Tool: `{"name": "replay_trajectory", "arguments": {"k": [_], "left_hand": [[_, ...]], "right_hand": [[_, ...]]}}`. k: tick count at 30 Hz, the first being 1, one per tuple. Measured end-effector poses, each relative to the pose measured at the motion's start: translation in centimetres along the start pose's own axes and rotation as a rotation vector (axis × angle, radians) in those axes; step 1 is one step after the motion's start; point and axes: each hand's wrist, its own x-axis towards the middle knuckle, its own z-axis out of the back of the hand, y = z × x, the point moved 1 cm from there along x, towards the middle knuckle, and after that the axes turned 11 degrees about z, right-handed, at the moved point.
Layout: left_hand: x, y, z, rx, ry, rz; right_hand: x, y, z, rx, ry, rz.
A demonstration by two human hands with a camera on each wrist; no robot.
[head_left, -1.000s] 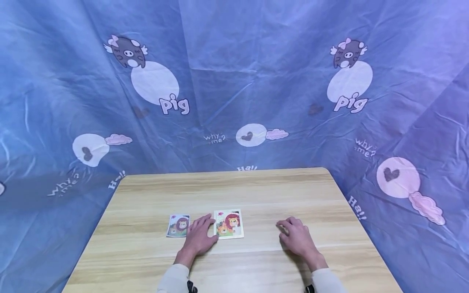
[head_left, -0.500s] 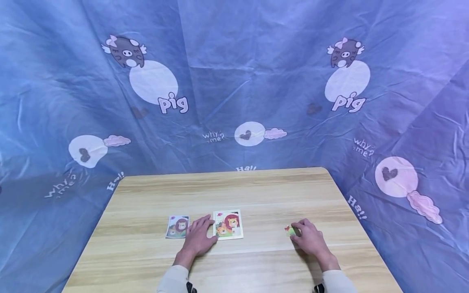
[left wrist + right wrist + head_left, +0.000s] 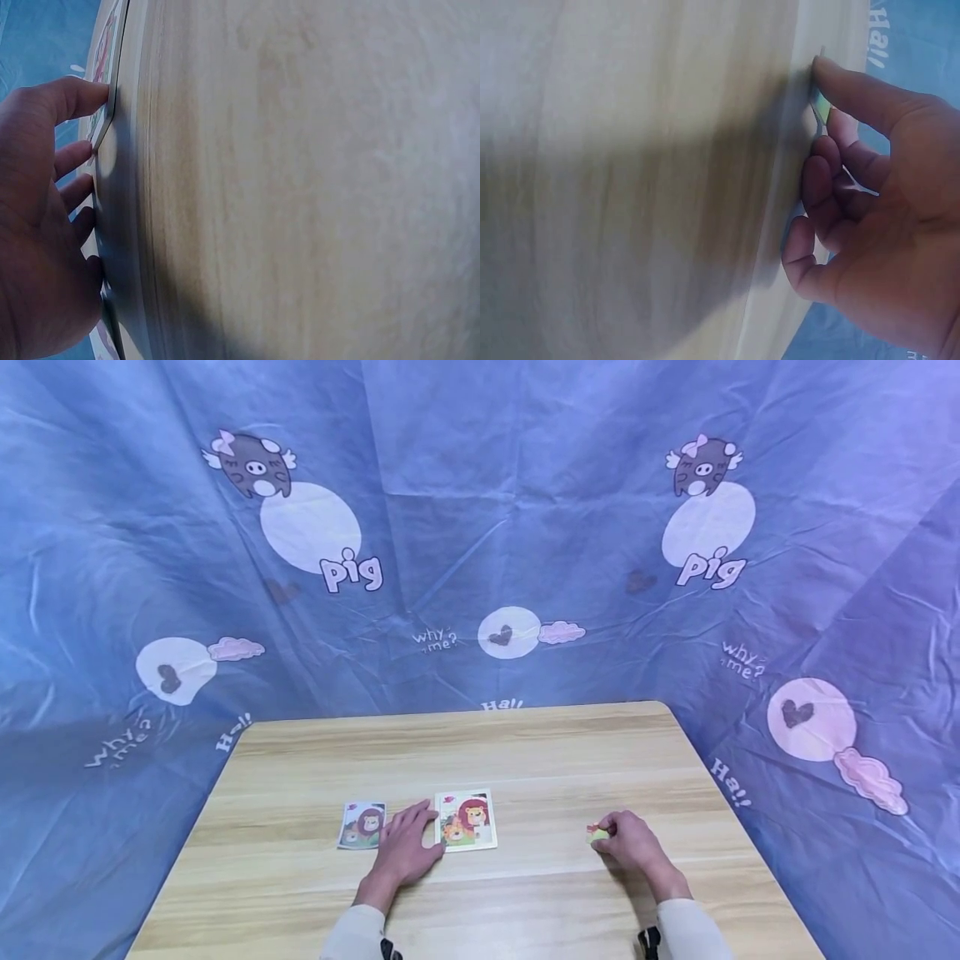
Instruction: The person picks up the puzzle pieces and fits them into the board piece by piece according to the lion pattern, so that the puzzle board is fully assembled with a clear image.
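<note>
A jigsaw puzzle in a pale frame lies on the table, showing a lion; a gap shows at its lower right. At its left edge rests my left hand, thumb and index spread and touching the frame; the left wrist view shows the thumb against its side. To the left lies a picture card with a matching lion, partly behind that hand's fingers. My right hand, off to the right, pinches a small green and red puzzle piece between thumb and fingers, also visible edge-on in the right wrist view.
The wood-grain table stretches around both hands. A blue printed cloth hangs behind it and down both sides.
My right hand has moved a little to the right and pinches the puzzle piece, which comes into view. The left hand stays at the puzzle's edge.
</note>
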Motion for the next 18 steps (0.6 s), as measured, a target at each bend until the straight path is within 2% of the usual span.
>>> {"name": "replay_trajectory", "arguments": {"k": [8, 18], "left_hand": [[0.1, 0.2, -0.1, 0.001, -0.003, 0.003], [0.1, 0.3, -0.1, -0.008, 0.003, 0.005]], "right_hand": [[-0.1, 0.2, -0.3, 0.04, -0.036, -0.031], [-0.4, 1.0, -1.1, 0.103, -0.1, 0.0]]}}
